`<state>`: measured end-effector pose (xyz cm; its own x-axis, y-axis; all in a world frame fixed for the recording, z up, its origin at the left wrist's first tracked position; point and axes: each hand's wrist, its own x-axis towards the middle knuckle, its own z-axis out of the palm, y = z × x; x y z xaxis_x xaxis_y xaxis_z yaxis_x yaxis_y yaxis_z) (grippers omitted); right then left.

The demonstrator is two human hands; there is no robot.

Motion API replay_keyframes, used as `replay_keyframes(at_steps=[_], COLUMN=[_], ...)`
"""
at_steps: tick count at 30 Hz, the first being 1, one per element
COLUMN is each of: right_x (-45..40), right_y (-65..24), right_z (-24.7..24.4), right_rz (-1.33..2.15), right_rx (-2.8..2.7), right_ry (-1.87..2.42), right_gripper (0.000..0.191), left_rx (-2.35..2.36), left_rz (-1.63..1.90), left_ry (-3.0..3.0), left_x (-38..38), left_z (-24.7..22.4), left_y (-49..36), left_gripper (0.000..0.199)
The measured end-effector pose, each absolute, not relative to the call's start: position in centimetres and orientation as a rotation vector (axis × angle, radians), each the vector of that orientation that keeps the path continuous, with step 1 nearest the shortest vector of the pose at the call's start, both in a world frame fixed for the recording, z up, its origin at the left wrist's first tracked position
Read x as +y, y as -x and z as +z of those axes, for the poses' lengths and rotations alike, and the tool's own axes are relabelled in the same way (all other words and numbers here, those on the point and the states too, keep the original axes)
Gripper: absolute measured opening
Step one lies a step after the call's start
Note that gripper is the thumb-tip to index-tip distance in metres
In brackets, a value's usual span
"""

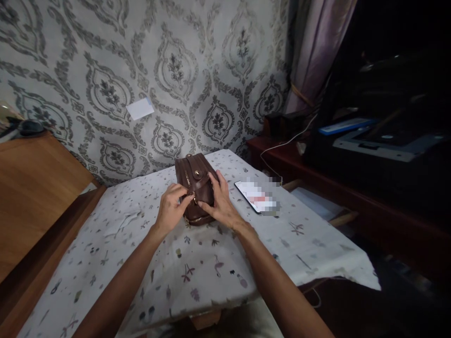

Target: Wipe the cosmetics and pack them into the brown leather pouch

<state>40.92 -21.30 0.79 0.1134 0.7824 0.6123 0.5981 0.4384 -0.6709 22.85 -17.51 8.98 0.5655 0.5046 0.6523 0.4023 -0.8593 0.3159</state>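
A brown leather-look handbag [203,190] with gold-coloured zips and a round metal snap lies on the cloth-covered table. My left hand [172,204] is at the bag's left side, thumb and index finger pinched together at a small gold metal fitting on it. Whether that fitting is a zip pull or a clasp I cannot tell. My right hand [221,199] grips the bag's right side, its fingers along the far edge and its thumb pressed on the front near the fitting. To the right of the bag, a phone [248,195] lies with its screen lit, partly blurred out.
A white patterned cloth [207,267] covers the table. Wooden furniture [42,188] borders it on the left, and a patterned wall [197,94] stands behind. On the right is a dark red shelf [296,164] with a white cable [289,141].
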Motion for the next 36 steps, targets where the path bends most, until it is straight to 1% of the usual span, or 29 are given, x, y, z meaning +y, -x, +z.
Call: replay_keyframes(at_steps=[4,9,13,17,21,22,24,25,27,28,30,33,36], right_x=[-21.7,-21.7,-21.6,-21.7,-22.0,-22.1,-22.4,-22.5,-22.6,-22.6,-22.6,-22.6,-22.7], right_y=[-42.0,-42.1,-42.1,-42.3,-42.7,-42.8,-42.9,-42.9,-42.8,-42.5,-41.9,-41.0,-40.4], right_z=[1.2,1.3,1.4,1.6,1.5,1.3,0.5,0.1,-0.7,-1.1,-1.5,-1.5,-1.1], right_rz=[0.320,0.333,0.323,0.334,0.321,0.311,0.300,0.304,0.333,0.352,0.375,0.354,0.328], right_rx=[-1.623,-1.624,-1.633,-1.618,-1.558,-1.532,-1.457,-1.406,-1.294,-1.249,-1.200,-1.201,-1.195], right_ry=[1.193,1.160,1.147,1.132,1.157,1.167,1.190,1.202,1.216,1.216,1.205,1.190,1.186], right_gripper=[0.087,0.085,0.081,0.074,0.076,0.077,0.076,0.074,0.072,0.071,0.071,0.070,0.069], left_rx=[0.746,0.694,0.581,0.529,0.808,0.891,1.021,1.065,1.100,1.099,1.093,1.058,1.014], left_rz=[1.187,1.229,1.277,1.226,1.188,1.172,1.134,1.117,1.094,1.084,1.068,1.039,1.030], left_ry=[-2.680,-2.824,-2.960,-2.997,-2.797,-2.782,-2.838,-2.890,-2.996,-3.037,-3.077,-3.070,-3.015], left_x=[-18.1,-19.8,-20.3,-19.9,-19.9,-20.0,-20.4,-20.5,-20.5,-20.3,-19.7,-18.1,-16.6], left_z=[8.3,6.7,5.2,4.8,5.6,5.9,6.5,6.9,7.8,8.3,9.3,10.6,11.2], left_y=[-22.6,-22.5,-22.2,-21.9,-22.3,-22.6,-23.5,-24.0,-25.3,-25.9,-27.1,-28.5,-29.1], left_gripper=[0.023,0.024,0.017,0.015,0.020,0.019,0.007,0.007,0.025,0.031,0.035,0.030,0.015])
